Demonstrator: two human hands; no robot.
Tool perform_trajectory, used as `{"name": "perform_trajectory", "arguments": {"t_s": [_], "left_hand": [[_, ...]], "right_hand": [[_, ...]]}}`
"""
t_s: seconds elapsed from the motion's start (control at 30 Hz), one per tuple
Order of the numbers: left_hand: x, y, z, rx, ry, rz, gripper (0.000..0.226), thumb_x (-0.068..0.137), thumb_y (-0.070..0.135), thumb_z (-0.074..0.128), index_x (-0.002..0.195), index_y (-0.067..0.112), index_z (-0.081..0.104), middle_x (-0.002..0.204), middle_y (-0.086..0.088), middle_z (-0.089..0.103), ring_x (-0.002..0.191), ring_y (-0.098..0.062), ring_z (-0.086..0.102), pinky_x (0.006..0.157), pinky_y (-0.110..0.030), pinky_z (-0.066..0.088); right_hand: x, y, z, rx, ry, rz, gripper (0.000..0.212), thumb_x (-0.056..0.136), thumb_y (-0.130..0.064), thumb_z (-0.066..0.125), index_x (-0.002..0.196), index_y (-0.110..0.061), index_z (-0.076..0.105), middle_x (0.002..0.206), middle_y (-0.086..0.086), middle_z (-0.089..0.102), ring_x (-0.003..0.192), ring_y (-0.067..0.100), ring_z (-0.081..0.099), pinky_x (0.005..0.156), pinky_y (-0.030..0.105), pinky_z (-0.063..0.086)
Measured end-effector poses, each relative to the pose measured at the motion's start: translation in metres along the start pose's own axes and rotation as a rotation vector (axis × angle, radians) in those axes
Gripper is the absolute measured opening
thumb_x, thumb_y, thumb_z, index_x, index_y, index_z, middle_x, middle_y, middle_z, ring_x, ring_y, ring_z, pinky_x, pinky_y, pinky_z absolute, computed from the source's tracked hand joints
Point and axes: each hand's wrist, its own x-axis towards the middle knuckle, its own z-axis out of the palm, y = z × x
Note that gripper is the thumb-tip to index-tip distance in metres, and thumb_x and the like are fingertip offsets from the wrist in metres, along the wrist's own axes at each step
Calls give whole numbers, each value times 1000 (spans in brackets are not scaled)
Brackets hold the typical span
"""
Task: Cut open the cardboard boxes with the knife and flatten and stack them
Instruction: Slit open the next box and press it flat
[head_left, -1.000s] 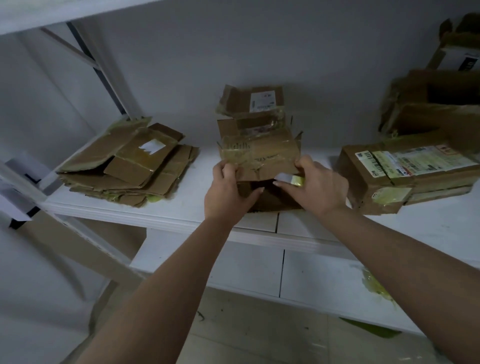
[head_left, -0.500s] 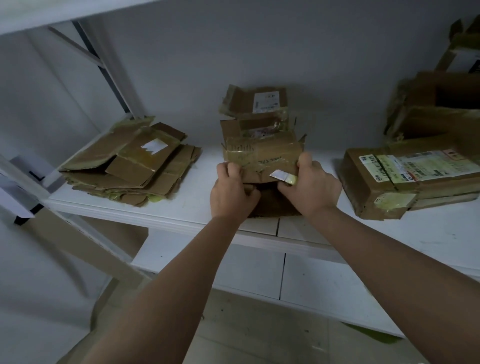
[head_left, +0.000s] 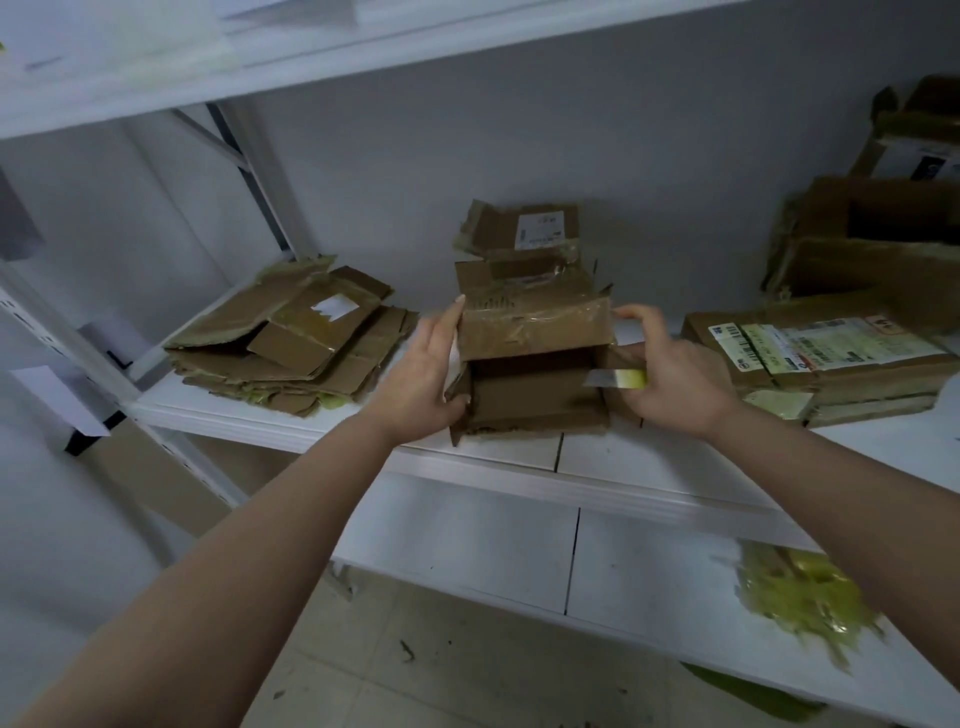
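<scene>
The left hand (head_left: 423, 371) lies flat-fingered against the left side of the box (head_left: 535, 358), thumb hooked at its lower corner. The right hand (head_left: 670, 376) pinches a knife (head_left: 615, 378), blade pointing into the open front, its forefinger on the box's right edge. The box sits on the shelf (head_left: 597, 457). Left of the grip lies a flattened stack (head_left: 291, 338); right of it, a labelled box (head_left: 821, 358).

Box pulled open, hands spread

The hands, close together at the box's (head_left: 535, 358) near face before, now sit on its sides: left hand (head_left: 423, 371) flat on the left wall, right hand (head_left: 667, 371), holding the knife (head_left: 618, 378), on the right; the dark inside now shows.
</scene>
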Motion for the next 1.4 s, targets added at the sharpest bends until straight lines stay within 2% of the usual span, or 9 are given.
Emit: {"name": "perform_trajectory", "arguments": {"t_s": [0.2, 0.37, 0.57, 0.67, 0.73, 0.83, 0.97, 1.2, 1.4], "left_hand": [[-7, -17, -3, 164, 17, 219, 37, 78, 1, 70, 112, 9, 60, 113, -9, 55, 104, -26, 53, 82, -36, 51], [-10, -19, 3, 138, 21, 313, 28, 78, 6, 66, 105, 12, 69, 107, -4, 59, 104, -22, 54, 76, -35, 53], [4, -3, -4, -93, 139, 164, 39, 87, 34, 49, 116, 11, 61, 114, -4, 56, 101, -13, 53, 83, -26, 42], [15, 2, 0, -56, 130, -6, 49, 93, 39, 44, 133, 11, 52, 132, -7, 53, 120, -18, 49, 98, -29, 40], [22, 7, 6, -61, 44, -86, 58, 99, 40, 42, 148, 9, 33, 153, -10, 33, 143, -23, 26, 112, -28, 20], [32, 14, 20, -97, -120, -182, 75, 99, 49, 39, 155, 12, 5, 162, -6, -2, 148, -18, -6, 116, -32, 1], [40, 22, 44, -11, -286, -169, 82, 96, 58, 36, 154, 11, 0, 161, -7, -12, 148, -21, -12, 120, -51, 8], [51, 26, 51, 81, -356, -159, 83, 96, 60, 31, 153, 9, -1, 161, -10, -12, 148, -25, -12, 118, -49, 7], [42, 1, 34, 129, -297, -151, 82, 96, 60, 31, 154, 9, 2, 161, -10, -7, 149, -22, -7, 119, -46, 7]], "right_hand": [[-9, 18, 0, 45, -70, -33, 62, 77, -27, 69, 121, -33, 27, 111, -4, 69, 88, 26, 65, 64, 32, 47], [-13, 20, -2, 317, 14, -8, 30, 82, -25, 63, 112, -28, 54, 107, 3, 69, 97, 27, 63, 80, 39, 50], [9, 9, -2, 339, 213, 187, 20, 90, -14, 56, 110, -12, 61, 100, 12, 64, 93, 31, 57, 77, 37, 47], [21, 7, -1, 271, 211, 249, 16, 94, -15, 48, 105, -13, 59, 97, 17, 64, 90, 36, 57, 71, 37, 45], [27, 4, -1, 177, 163, 263, 22, 96, -15, 44, 114, -13, 56, 101, 18, 63, 93, 38, 57, 68, 35, 40], [34, -1, 2, 196, 83, 288, 27, 99, -15, 40, 121, -11, 54, 107, 19, 62, 100, 38, 57, 75, 37, 42], [41, -3, 10, 282, 33, 317, 24, 100, -19, 38, 108, -8, 58, 104, 19, 63, 99, 38, 57, 81, 40, 46], [49, 0, 9, 281, 0, 355, 22, 101, -22, 40, 86, -13, 54, 84, 11, 55, 90, 35, 56, 74, 36, 42], [59, -19, 19, 355, -47, 307, 27, 100, -28, 40, 94, -13, 61, 84, 7, 62, 84, 28, 59, 74, 35, 48]]}}
